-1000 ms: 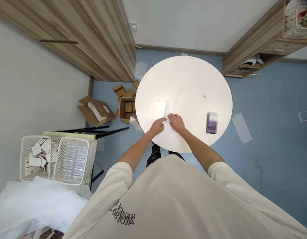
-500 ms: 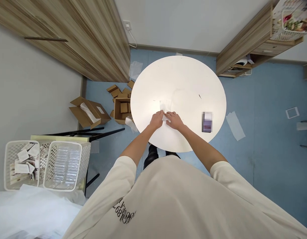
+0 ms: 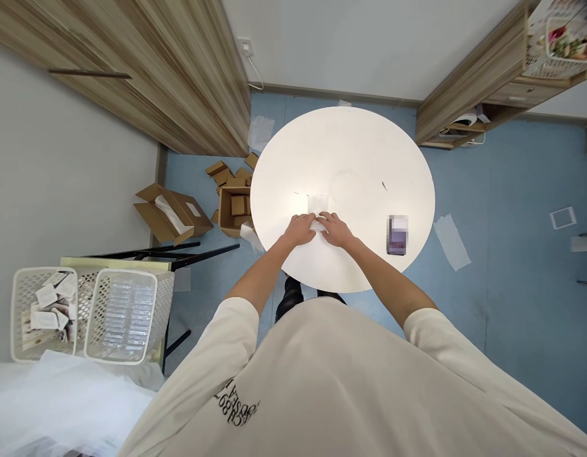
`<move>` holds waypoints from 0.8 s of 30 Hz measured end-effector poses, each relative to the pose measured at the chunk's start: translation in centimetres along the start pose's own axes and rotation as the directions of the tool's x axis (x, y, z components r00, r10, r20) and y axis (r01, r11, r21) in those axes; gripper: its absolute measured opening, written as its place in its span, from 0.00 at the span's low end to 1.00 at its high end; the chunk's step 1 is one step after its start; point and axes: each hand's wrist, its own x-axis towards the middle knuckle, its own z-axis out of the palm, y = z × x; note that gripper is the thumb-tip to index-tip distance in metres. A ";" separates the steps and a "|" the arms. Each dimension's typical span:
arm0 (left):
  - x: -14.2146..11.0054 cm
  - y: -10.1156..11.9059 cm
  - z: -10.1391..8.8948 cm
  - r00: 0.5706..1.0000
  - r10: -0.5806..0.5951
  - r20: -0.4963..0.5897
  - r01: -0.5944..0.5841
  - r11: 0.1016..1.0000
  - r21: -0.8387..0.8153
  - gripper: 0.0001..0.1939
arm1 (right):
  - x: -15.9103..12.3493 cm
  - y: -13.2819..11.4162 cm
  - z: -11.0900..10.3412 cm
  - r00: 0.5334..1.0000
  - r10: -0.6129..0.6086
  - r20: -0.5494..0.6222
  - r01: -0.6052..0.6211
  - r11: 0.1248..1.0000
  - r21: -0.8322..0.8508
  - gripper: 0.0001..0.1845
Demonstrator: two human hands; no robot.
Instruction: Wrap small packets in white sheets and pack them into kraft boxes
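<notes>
A small, thin white sheet [image 3: 318,204], perhaps wrapping or a flat bag, lies on the round white table [image 3: 343,143] near its front. At the sheet's near left side, my left hand [image 3: 299,230] is closed with its fingertips on it. My right hand [image 3: 336,230] grips the near right side, fingers bent inward. Only a narrow gap separates the two hands, and some of the sheet shows there. Whether anything lies inside it is too faint to tell.
A blurred-out dark phone-like object [image 3: 397,235] lies at the table's right. On the floor at left are an open carton [image 3: 174,216] and a box of small cardboard boxes [image 3: 233,209]. White baskets [image 3: 120,317] stand lower left. A wooden cabinet [image 3: 469,76] is at upper right.
Both hands stay on the near part of the sheet, with the fingers shifted only slightly. The whole view has drifted a little to the right.
</notes>
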 end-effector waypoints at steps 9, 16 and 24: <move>2.0 0.3 0.1 0.957 -0.277 -0.091 0.254 0.945 -0.206 0.14 | 2.3 1.1 -0.5 0.994 0.112 0.008 -0.112 0.983 0.142 0.19; 3.6 0.7 1.1 0.902 -0.396 -0.175 0.343 0.900 -0.268 0.13 | 4.4 1.8 0.0 0.963 0.240 -0.124 -0.197 0.938 0.284 0.23; 3.9 1.8 1.4 0.820 -0.499 -0.279 0.436 0.862 -0.261 0.18 | 5.5 1.0 0.8 0.785 0.559 -0.268 -0.430 0.803 0.413 0.30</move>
